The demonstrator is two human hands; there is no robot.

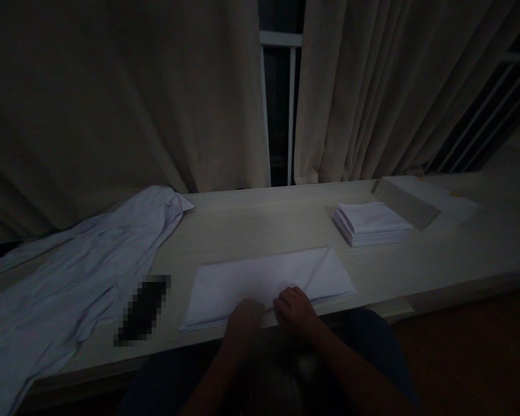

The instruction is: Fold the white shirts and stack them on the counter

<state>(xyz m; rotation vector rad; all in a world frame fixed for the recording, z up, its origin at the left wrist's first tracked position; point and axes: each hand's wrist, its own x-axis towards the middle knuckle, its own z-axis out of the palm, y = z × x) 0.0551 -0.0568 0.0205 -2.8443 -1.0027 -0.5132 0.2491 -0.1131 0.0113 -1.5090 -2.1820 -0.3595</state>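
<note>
Dim shot, underexposed, light source out of view. Folded white cloth (pixel 225 283) reads brightest, a flat grey; corners near black. Shadows soft, no harsh glare. Left hand (pixel 246 315) smeared, right hand (pixel 295 309) a bit crisper. Blocky pixelation over dark patch (pixel 143 310). Curtains (pixel 364 86) soft, grainy, slanting outward toward right edge.

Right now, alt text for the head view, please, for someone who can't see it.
Two bare hands, left and right, rest on a folded white cloth at a pale table's near edge. A stack of folded white cloths lies to the right, loose white fabric to the left; beige curtains hang behind.
</note>
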